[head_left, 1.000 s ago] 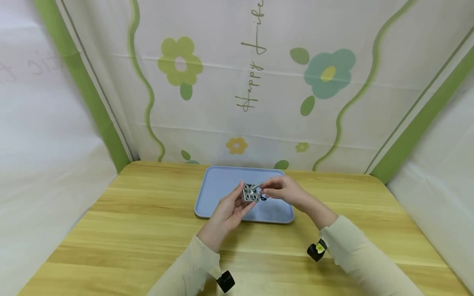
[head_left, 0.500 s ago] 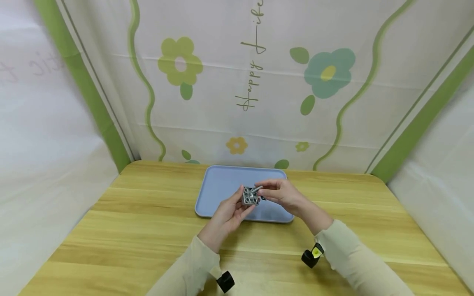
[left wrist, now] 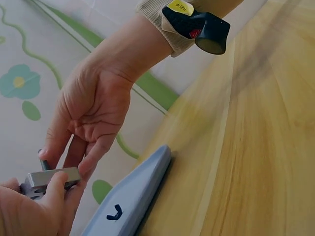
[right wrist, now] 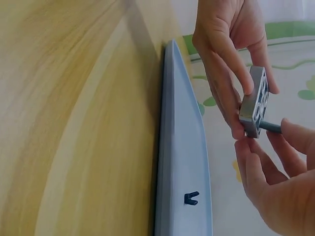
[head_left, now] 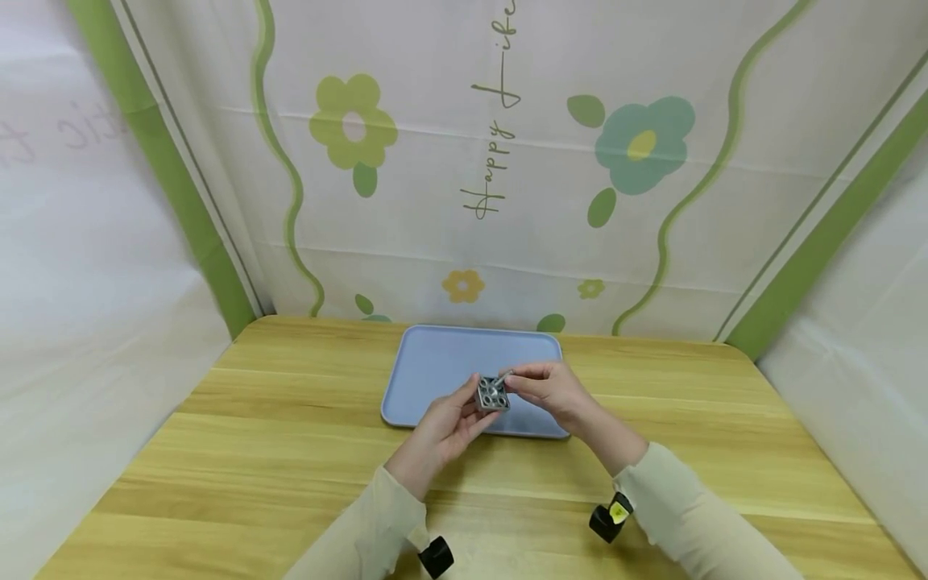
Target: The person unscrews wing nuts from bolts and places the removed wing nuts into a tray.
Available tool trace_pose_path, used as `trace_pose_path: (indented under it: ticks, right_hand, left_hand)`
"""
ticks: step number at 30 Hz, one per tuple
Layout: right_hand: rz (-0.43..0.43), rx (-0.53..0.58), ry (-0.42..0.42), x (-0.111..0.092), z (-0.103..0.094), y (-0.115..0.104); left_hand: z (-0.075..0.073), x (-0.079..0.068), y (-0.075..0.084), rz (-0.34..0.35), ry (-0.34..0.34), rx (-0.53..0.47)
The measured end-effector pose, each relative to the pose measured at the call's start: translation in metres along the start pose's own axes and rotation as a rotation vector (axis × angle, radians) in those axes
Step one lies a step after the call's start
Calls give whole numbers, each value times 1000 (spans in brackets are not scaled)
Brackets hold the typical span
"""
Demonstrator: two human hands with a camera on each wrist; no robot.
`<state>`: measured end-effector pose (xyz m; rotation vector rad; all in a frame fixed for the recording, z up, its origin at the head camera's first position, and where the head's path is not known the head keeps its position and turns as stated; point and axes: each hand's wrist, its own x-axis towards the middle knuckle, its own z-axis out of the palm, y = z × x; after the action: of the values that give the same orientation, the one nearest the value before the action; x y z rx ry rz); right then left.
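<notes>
My left hand (head_left: 445, 423) holds a square grey metal block (head_left: 491, 396) by its edges, thumb on one side and fingers on the other. Its face, dotted with several round holes, is turned up toward the head view. A short metal pin (right wrist: 269, 127) sticks out from that face at a slant. My right hand (head_left: 557, 395) pinches the pin's outer end, and in the right wrist view its other fingertips reach the block's lower edge. How deep the pin sits in the block cannot be seen.
Beneath the hands lies a light blue tray (head_left: 435, 346) on the wooden table (head_left: 290, 451). A small black forked piece (right wrist: 191, 198) rests on the tray, hidden in the head view. A printed curtain (head_left: 435, 161) stands behind the table.
Both hands and the block have sunk slightly toward the person. My right fingers have come closer in around the pin. The black piece has become hidden from the head view.
</notes>
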<state>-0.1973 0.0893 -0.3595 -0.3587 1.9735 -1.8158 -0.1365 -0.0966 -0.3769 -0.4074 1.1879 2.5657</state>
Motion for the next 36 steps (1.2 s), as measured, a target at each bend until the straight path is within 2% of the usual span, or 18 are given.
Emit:
trace_pose_path:
  ticks: [3, 10, 15, 20, 23, 26, 31, 36]
  right_hand:
    - [22, -3, 3, -1, 0, 3]
    - [45, -15, -40, -6, -1, 9]
    - [60, -28, -42, -10, -2, 10]
    - [67, -71, -59, -15, -3, 12]
    - [61, -99, -59, -19, -5, 15]
    - [69, -98, -72, -22, -6, 19]
    - [68, -91, -105, -23, -2, 22]
    - [31, -172, -107, -24, 2, 20]
  left_hand:
    - [-3, 0, -3, -10, -2, 42]
    - [-10, 1, -6, -27, 43, 187]
    - [-15, 0, -7, -38, 38, 259]
    - [-19, 0, -6, -21, 46, 437]
    - [-20, 4, -6, -35, 29, 560]
    - [-23, 7, -8, -48, 17, 640]
    - [-27, 6, -8, -54, 32, 679]
    - [-30, 5, -5, -48, 15, 674]
